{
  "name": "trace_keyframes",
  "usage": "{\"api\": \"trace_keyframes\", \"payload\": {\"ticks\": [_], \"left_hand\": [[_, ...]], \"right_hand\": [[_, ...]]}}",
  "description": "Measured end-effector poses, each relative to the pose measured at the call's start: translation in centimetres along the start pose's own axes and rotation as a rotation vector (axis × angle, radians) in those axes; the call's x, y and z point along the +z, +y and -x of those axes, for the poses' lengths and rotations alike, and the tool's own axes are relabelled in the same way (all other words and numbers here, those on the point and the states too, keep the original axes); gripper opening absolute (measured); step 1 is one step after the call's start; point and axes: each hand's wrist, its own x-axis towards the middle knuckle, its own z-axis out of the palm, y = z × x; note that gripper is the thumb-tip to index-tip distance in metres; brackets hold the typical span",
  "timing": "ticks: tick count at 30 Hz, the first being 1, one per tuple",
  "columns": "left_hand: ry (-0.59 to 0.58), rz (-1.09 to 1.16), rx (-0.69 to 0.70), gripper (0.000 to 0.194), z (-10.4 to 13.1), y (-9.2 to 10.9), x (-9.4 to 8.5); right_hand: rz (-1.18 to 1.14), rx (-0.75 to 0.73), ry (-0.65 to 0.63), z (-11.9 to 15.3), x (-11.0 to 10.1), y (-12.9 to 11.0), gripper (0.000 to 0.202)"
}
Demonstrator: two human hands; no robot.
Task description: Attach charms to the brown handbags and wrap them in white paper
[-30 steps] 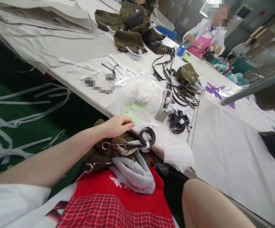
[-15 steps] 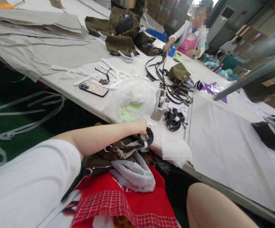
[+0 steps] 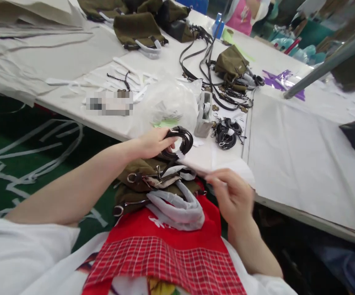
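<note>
Left hand (image 3: 154, 142) has the coiled black strap (image 3: 188, 142) with a white paper band, fingers closed round its left side, thumb toward the person. The coil is up off the table, just above a stuffed olive-green fabric bag (image 3: 140, 167) with metal rings and zips. A black strip runs from the coil down to the bag. Right hand (image 3: 235, 194) is raised to the right of the bag, fingers bent, thumb and forefinger close together (motion blur here, can't tell if anything is pinched between them). Not touching the coil.

Olive bag sits at the table edge, against the person's red apron with checked pocket (image 3: 171, 254); a looped handle in pale grey wrapping (image 3: 192, 219) hangs over the apron front.

On the white worktable (image 3: 168, 61), beyond the left hand: crumpled clear plastic bag (image 3: 171, 100), then a grey open-topped plastic box (image 3: 203, 121) just beside it, and right of that a bundle of black coiled straps with white bands (image 3: 228, 137). Further back, a small olive bag (image 3: 231, 65) near loose black straps, another olive bag with a grey-wrapped handle (image 3: 137, 28), purple plastic (image 3: 280, 82) by a slanting metal pole (image 3: 327, 63). Co-worker in pink apron (image 3: 240, 16) across the table, cut off at frame top. White strips (image 3: 46, 157) litter the green floor.
</note>
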Motion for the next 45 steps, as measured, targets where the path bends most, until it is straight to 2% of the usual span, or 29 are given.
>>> {"api": "trace_keyframes", "payload": {"ticks": [3, 6, 9, 11, 14, 16, 18, 22, 26, 29, 32, 34, 36, 38, 40, 43, 45], "left_hand": [[0.119, 0.247, -0.011, 0.036, 2.1, -0.4, -1.0], [0.229, 0.494, -0.046, 0.039, 3.7, -0.7, -1.4], [0.379, 0.604, -0.039, 0.037, 4.9, -0.9, -1.7], [0.489, 0.668, -0.049, 0.034, 5.6, -1.1, -2.0], [0.650, 0.793, -0.115, 0.028, 6.3, -1.7, -2.7], [0.695, 0.844, -0.166, 0.027, 6.7, -2.3, -3.1], [0.703, 0.856, -0.196, 0.027, 7.1, -2.7, -3.5], [0.701, 0.854, -0.190, 0.026, 7.6, -3.1, -3.6], [0.718, 0.881, -0.170, 0.026, 7.9, -3.0, -3.6], [0.800, 0.872, -0.088, 0.023, 8.1, -3.1, -4.4], [0.936, 0.841, 0.032, 0.022, 8.5, -3.2, -5.9], [1.058, 0.818, 0.135, 0.025, 9.0, -3.2, -7.1], [1.126, 0.782, 0.240, 0.030, 9.8, -2.8, -8.1], [1.111, 0.724, 0.315, 0.030, 10.9, -2.2, -8.8], [1.021, 0.638, 0.314, 0.029, 12.1, -1.6, -9.0], [0.769, 0.481, 0.225, 0.033, 13.6, -1.2, -8.8], [0.570, 0.396, 0.184, 0.035, 14.0, -1.2, -8.5]], "right_hand": [[0.034, 0.085, -0.197, -0.5, 3.5, 2.0, 0.019], [0.031, 0.064, -0.374, -1.0, 6.5, 4.5, 0.025], [-0.022, -0.016, -0.491, -1.3, 7.8, 6.5, 0.038], [-0.019, -0.082, -0.534, -1.4, 8.0, 7.2, 0.039], [0.031, -0.136, -0.485, -1.7, 8.4, 7.4, 0.040], [0.062, -0.121, -0.416, -1.9, 9.0, 7.1, 0.044], [0.096, -0.116, -0.395, -1.9, 9.6, 6.7, 0.044], [0.205, -0.198, -0.433, -1.9, 10.9, 5.7, 0.045], [0.314, -0.212, -0.456, -2.3, 11.5, 5.1, 0.026], [0.246, -0.192, -0.341, -2.7, 11.3, 4.1, 0.021], [0.109, -0.251, -0.235, -3.0, 10.1, 1.8, 0.020], [0.012, -0.313, -0.233, -3.1, 8.8, -0.4, 0.021], [-0.073, -0.357, -0.276, -3.0, 7.1, -2.6, 0.022], [-0.134, -0.380, -0.354, -3.0, 5.5, -4.5, 0.024], [-0.185, -0.411, -0.469, -2.9, 4.4, -5.9, 0.026], [-0.227, -0.445, -0.625, -2.9, 4.1, -6.9, 0.022], [-0.215, -0.422, -0.669, -2.8, 4.6, -6.9, 0.015]]}}
